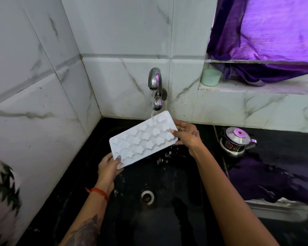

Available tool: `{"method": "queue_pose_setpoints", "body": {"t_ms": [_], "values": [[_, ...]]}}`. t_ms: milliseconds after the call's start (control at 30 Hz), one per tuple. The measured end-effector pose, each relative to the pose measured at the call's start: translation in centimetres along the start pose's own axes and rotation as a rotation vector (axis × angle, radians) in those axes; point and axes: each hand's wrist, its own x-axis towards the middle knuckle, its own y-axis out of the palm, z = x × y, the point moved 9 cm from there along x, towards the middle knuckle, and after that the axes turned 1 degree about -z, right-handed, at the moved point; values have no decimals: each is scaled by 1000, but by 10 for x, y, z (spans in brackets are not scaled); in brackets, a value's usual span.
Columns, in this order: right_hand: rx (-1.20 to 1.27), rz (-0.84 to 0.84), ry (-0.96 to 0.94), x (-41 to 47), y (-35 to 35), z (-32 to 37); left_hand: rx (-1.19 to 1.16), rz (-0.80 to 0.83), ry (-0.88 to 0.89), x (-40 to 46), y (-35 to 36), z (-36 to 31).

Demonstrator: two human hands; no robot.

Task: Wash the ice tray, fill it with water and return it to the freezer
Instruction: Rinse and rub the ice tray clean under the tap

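Over on the left we have our left hand [108, 167], red thread at the wrist, thumb laid on top of the ice tray's near-left corner and the fingers curled underneath, pinching that corner. The white ice tray [144, 139] sits tilted in the air above the black sink [176, 219], its far end higher, its shaped hollows facing up at us. No writing can be read on the tray. Above it the steel tap [155, 80] is running, and the stream [152, 107] lands on the tray's far edge, with drops falling off below the right end. Moving right, our right hand [188, 135] grips the tray's far-right short end, thumb on top, fingers wrapped round the rim, forearm stretched out from lower right. Further right, a pale green cup [211, 77] stands on the window ledge beside purple cloth [267, 32]. On the dark counter sits a steel kettle [236, 142] with a red label, too small for us to read.
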Motion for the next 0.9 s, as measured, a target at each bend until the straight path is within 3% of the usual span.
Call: {"method": "queue_pose_setpoints", "body": {"t_ms": [533,767,900], "values": [[-2,-116,26,12,-57,-14,138,252,-169,-17,51,35],[-75,-124,121,2,-53,-37,56,208,-205,-18,36,39],[-243,-137,201,-3,-49,-47,25,153,-205,-17,25,36]]}}
